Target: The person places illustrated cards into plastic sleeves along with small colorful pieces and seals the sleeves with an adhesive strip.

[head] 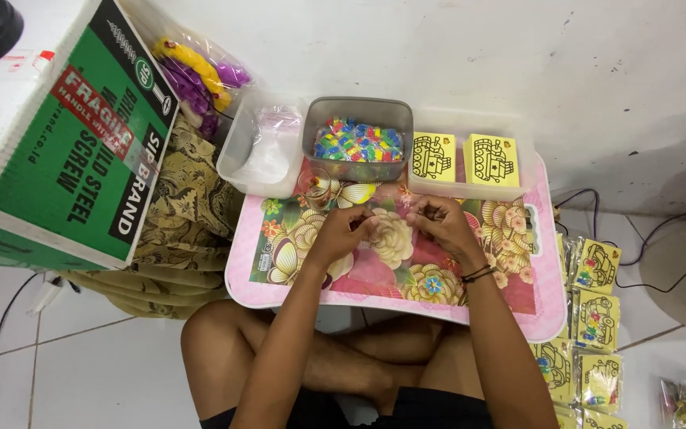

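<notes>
1. Floral lap table (279,278), pink-rimmed and glossy, lies across the person's crossed legs
2. Left hand (345,233) and right hand (439,222) rest on it, fingers curled inward; what they pinch is too small to tell
3. Grey tub of bright plastic beads (358,143) stands just behind
4. Clear rectangular tray (470,189) holds yellow printed cards (433,156)

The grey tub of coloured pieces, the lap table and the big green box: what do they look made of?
Grey tub: apparently translucent plastic, smooth, since the bright pieces show faintly through its wall. Lap table: likely moulded plastic, with a glossy pink rim and a printed floral top. Green box: corrugated cardboard, matte print, with a fluted edge visible along its white side.
</notes>
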